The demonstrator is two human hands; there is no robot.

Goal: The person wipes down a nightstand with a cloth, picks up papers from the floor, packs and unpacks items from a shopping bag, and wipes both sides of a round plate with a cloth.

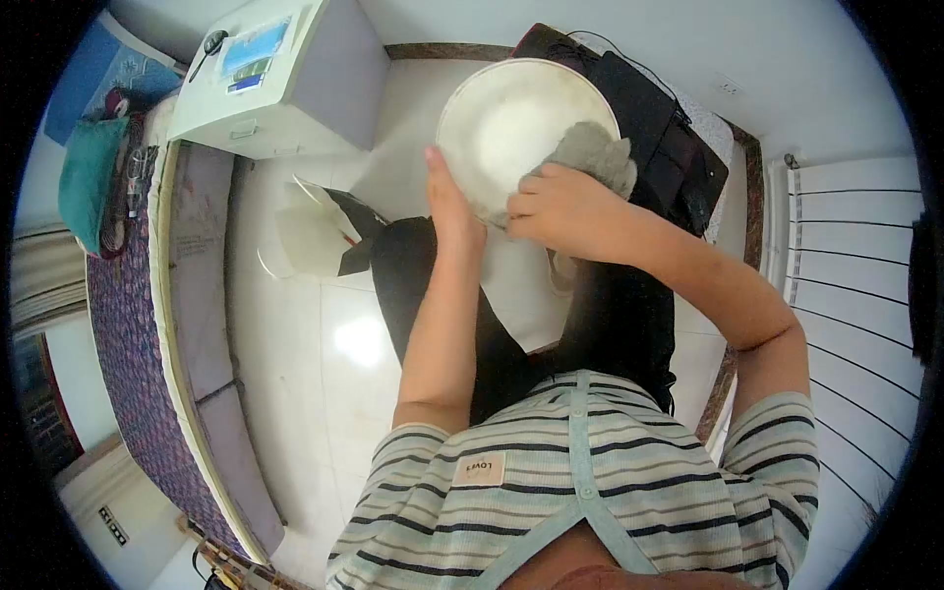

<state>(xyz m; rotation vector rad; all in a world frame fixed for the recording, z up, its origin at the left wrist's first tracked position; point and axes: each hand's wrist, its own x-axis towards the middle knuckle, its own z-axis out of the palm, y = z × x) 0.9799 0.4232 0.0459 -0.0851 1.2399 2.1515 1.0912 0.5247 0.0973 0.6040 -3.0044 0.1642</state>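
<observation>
A large round white plate (pixel 526 113) is held up in front of me, over the gap between my knees. At its lower left edge, my left hand (pixel 452 202) grips the rim with the thumb up along the side; the other fingers are mostly hidden behind it. My right hand (pixel 565 211) is closed on a grey cloth (pixel 595 157) at the plate's lower right. The cloth bunches up beyond the fingers and lies against the plate's inner face and rim.
Behind the plate, black items with a cable (pixel 659 133) lie on a surface by the wall. A paper bag (pixel 315 231) stands on the floor at left. A white cabinet (pixel 324 84) and a bed with a patterned cover (pixel 128 344) are farther left; a ribbed white panel (pixel 846 285) is at right.
</observation>
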